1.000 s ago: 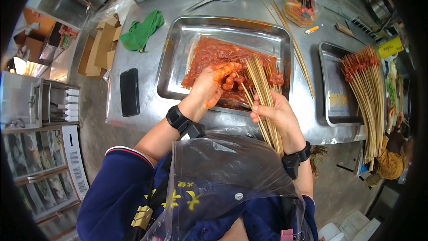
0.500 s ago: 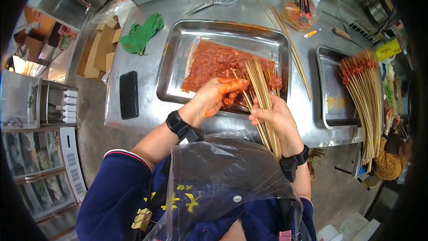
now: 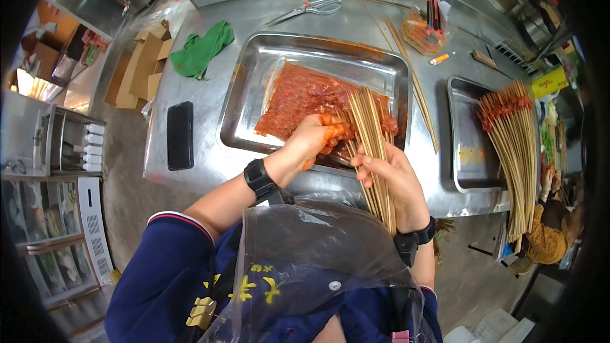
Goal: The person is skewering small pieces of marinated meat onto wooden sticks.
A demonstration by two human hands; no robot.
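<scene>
My right hand [image 3: 399,176] is wrapped round a thick bundle of bamboo skewers [image 3: 370,117], tips pointing away from me. Red sauce coats the fingers of my left hand [image 3: 312,138], which are closed by the skewer tips on what looks like a piece of marinated meat [image 3: 330,146]. Both hands are over the near edge of a steel tray [image 3: 246,63]. In it lies a flat mass of red marinated meat [image 3: 304,92]. More meat [image 3: 389,126] shows at skewer tips just right of the bundle. The exact grip of my left fingertips is partly hidden.
A second tray [image 3: 467,130] on the right bears many meat-tipped skewers [image 3: 511,146]. Loose skewers [image 3: 416,82], scissors [image 3: 314,6], a green cloth [image 3: 203,49], a phone [image 3: 180,135] and a container with red-black handled tools [image 3: 429,28] lie about the steel table. Another person [image 3: 551,232] is at far right.
My left hand has moved slightly right and its fingers have closed in nearer the skewer tips. My right hand still holds the bundle. The view has shifted a little.
</scene>
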